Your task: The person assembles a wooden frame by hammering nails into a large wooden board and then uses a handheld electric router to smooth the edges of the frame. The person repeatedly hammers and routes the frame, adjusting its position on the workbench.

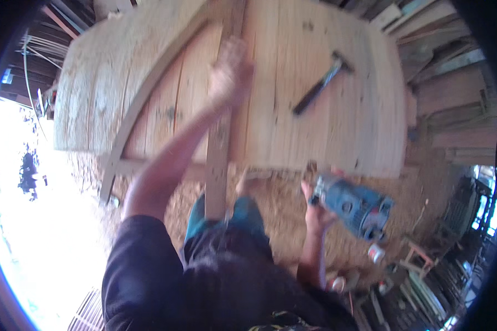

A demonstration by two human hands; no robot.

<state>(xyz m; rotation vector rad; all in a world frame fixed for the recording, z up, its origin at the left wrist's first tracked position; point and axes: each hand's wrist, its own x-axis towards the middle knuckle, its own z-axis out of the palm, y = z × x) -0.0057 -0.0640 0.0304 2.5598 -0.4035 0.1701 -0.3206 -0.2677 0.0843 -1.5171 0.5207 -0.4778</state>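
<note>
The fore-and-aft bar [217, 160] is overlain by the left grip [230, 73], closure unclear; rightward, a power tool [354, 206] is clasped by the right grip [318, 214].

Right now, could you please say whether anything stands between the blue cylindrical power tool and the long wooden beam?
Nothing visible stands between the power tool in the right hand and the beam under the left hand; the dark-handled hammer lies aside.

One fisheye view looks down from the person's head, close over the left grip [232, 71], right grip [318, 216] and the desk's near edge [337, 157].
</note>
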